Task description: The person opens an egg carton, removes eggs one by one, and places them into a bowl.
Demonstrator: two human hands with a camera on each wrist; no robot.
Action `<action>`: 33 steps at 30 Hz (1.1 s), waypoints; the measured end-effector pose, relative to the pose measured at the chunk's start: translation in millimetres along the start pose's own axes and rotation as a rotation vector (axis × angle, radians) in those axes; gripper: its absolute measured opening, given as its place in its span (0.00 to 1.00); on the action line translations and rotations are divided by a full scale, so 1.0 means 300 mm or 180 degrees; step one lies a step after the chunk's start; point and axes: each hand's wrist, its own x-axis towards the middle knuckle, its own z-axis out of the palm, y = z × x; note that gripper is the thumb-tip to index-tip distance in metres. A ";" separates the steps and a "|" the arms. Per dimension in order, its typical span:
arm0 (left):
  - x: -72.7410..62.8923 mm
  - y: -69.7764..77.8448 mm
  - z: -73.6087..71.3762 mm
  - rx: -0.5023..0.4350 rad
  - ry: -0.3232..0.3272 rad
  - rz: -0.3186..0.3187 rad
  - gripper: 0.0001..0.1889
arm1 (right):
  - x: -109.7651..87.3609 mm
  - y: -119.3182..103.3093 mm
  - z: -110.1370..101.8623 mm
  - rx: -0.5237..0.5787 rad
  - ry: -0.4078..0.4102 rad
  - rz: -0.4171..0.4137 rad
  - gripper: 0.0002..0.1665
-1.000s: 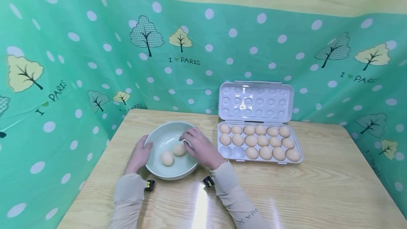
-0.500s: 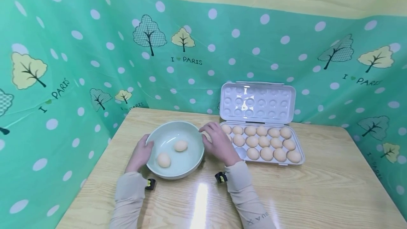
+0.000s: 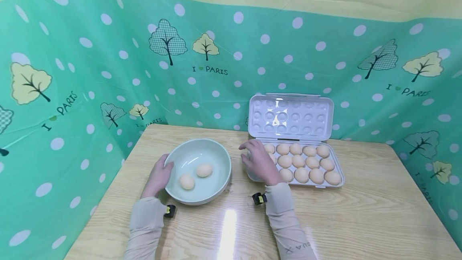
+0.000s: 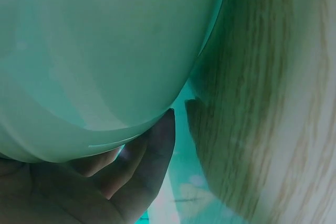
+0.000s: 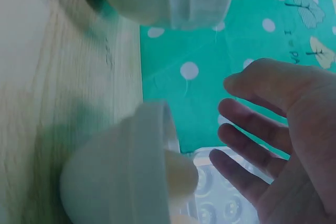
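A pale green bowl stands on the wooden table with two light brown eggs lying apart inside it. My left hand holds the bowl's left side, thumb over the rim; in the left wrist view its fingers lie against the outer wall. My right hand hovers over the left end of a white plastic egg box, hiding part of it. In the right wrist view the fingers are spread and relaxed, with nothing between them, near an egg in the box.
The egg box's lid stands raised against the green curtain behind the table. Several eggs fill the box's visible cups. The wooden tabletop extends right and forward. Curtain cloth also hangs along the left side.
My right hand has come off an egg in the bowl and moved right, over the egg box. The two eggs in the bowl have shifted slightly. My left hand stays on the bowl.
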 end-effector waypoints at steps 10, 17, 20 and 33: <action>0.002 -0.005 -0.003 -0.0029 0.0006 -0.0013 0.26 | -0.015 0.052 -0.033 -0.0016 -0.0116 0.0206 0.17; 0.002 -0.005 -0.002 0.0000 0.0003 -0.0017 0.26 | -0.027 0.085 -0.041 0.0004 -0.0305 0.0405 0.18; 0.001 -0.002 -0.002 -0.0003 -0.0003 -0.0026 0.26 | -0.026 0.091 -0.040 0.0019 -0.0363 0.0457 0.17; -0.003 0.004 -0.002 -0.0007 -0.0020 -0.0025 0.26 | -0.020 0.078 -0.034 -0.0146 -0.0415 0.0471 0.13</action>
